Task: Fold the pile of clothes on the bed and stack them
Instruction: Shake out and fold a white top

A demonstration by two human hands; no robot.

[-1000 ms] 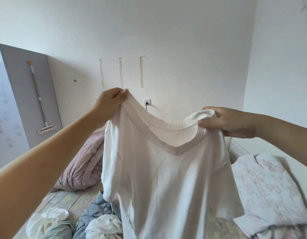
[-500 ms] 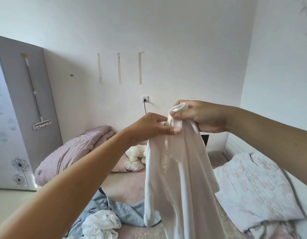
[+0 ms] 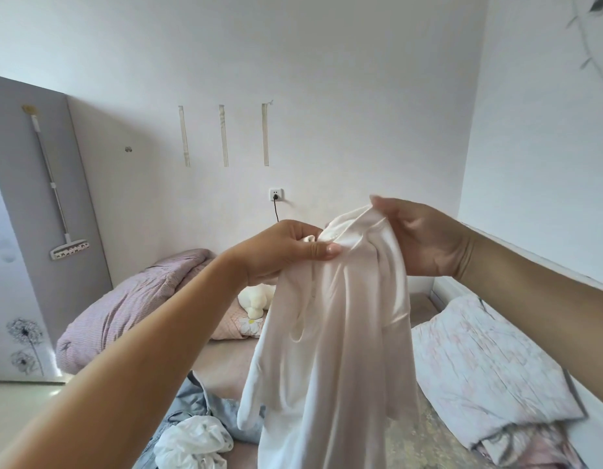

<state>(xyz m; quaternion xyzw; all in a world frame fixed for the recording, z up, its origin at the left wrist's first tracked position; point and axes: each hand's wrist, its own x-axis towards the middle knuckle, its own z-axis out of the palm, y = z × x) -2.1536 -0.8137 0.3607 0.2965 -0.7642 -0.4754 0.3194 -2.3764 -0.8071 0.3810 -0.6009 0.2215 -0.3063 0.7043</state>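
Our single head-worn wide-angle view, looking forward and slightly down across the bed (image 3: 225, 370), our hands close before us, wall (image 3: 327, 96) farther ahead

At the centre of the frame the white T-shirt (image 3: 330, 333) is thin, soft knit cloth with a faint sheen on its folds. At lower left the denim garment (image 3: 205, 406) looks coarser and matt, and the striped duvet (image 3: 131, 306) at left is puffy woven cloth. The walls (image 3: 327, 79) are smooth, matt paint.

Both arms reach forward, left hand (image 3: 286, 250) and right hand (image 3: 418, 238) raised close together, each grip pinched closed.
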